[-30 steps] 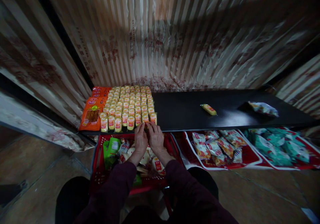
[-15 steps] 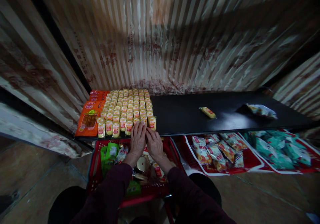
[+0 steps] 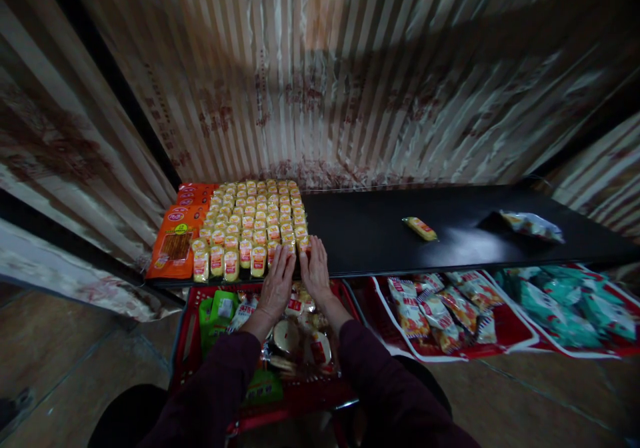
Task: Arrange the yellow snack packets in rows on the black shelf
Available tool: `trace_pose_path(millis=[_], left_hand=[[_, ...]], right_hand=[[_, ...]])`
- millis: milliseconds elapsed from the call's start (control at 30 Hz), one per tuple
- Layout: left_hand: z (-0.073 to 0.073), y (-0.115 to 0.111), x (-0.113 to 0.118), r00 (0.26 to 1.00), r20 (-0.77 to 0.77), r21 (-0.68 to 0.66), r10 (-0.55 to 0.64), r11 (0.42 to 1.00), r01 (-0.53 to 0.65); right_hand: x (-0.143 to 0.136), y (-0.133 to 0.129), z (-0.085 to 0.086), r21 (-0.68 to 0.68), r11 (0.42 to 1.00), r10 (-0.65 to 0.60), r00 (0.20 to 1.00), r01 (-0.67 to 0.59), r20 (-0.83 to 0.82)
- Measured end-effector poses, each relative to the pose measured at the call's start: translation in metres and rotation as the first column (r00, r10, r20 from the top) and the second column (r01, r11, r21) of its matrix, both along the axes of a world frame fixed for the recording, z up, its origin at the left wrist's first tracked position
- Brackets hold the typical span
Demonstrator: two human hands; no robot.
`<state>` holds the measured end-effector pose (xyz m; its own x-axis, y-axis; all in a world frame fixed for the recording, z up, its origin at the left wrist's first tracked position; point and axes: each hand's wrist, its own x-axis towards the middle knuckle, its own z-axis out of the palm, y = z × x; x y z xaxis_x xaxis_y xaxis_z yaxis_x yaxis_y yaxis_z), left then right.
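Rows of small yellow wrapped cakes (image 3: 250, 218) stand packed together on the left part of a black shelf (image 3: 360, 235). My left hand (image 3: 277, 285) rests its outstretched fingers against the front row, near its right end. Beside it, my right hand (image 3: 315, 271) touches the rightmost front cake, fingers extended. A narrow gap separates the two hands. Neither hand is wrapped round a cake. Orange snack packets (image 3: 175, 238) lie to the left of the rows. One single yellow cake (image 3: 421, 229) lies on its side farther right on the shelf.
Below my hands is a red basket (image 3: 187, 351) with green and clear packets. Two more red baskets at the right hold white-orange packets (image 3: 437, 311) and teal packets (image 3: 565, 305). A clear-and-white packet (image 3: 533, 226) lies on the shelf's right. A striped curtain (image 3: 320, 81) hangs behind.
My hands have moved apart, the right one shifting right and up to the end cake. The view has shifted slightly.
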<state>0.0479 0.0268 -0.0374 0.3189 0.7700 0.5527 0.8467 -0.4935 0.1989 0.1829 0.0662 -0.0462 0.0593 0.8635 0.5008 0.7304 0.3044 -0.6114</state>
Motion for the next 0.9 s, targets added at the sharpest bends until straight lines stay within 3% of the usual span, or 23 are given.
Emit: trace_pose_path(millis=[333, 667, 900], left_hand=[[0.003, 0.007, 0.004, 1.0, 0.018, 0.017, 0.004, 1.0, -0.004], [0.011, 0.012, 0.0, 1.0, 0.011, 0.09, 0.02, 0.996, -0.021], [0.008, 0.017, -0.005, 0.999, -0.029, 0.072, 0.02, 0.997, -0.018]], right_hand=[[-0.003, 0.007, 0.008, 0.003, 1.0, -0.026, 0.999, 0.026, -0.033], [-0.006, 0.013, 0.008, -0.012, 0.998, 0.058, 0.996, -0.057, 0.068], [-0.008, 0.013, 0.007, -0.031, 0.998, 0.064, 0.99, -0.061, 0.128]])
